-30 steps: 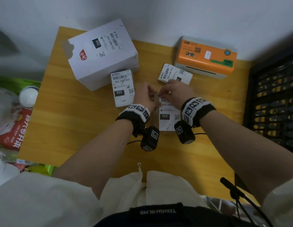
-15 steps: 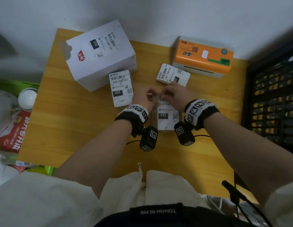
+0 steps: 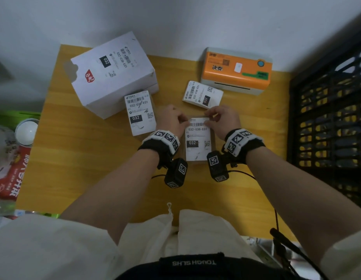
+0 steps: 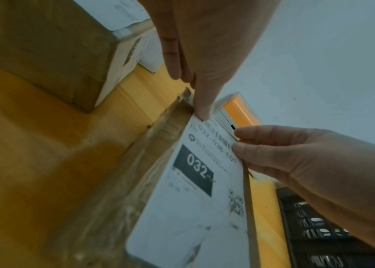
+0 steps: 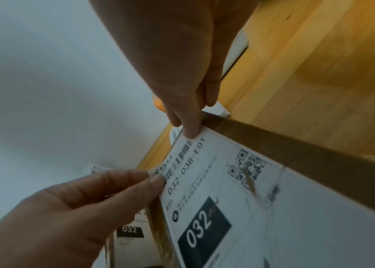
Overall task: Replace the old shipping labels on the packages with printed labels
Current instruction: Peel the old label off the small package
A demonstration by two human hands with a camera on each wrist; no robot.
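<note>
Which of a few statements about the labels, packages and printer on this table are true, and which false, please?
1. Both hands pinch the far edge of the label on the near brown package. True: left hand, right hand.
2. The printer is blue. False: it is orange and white.
3. The white box carries a label. True.
4. The label reads 045. False: it reads 032.
5. A stack of labels lies in front of the printer. True.
</note>
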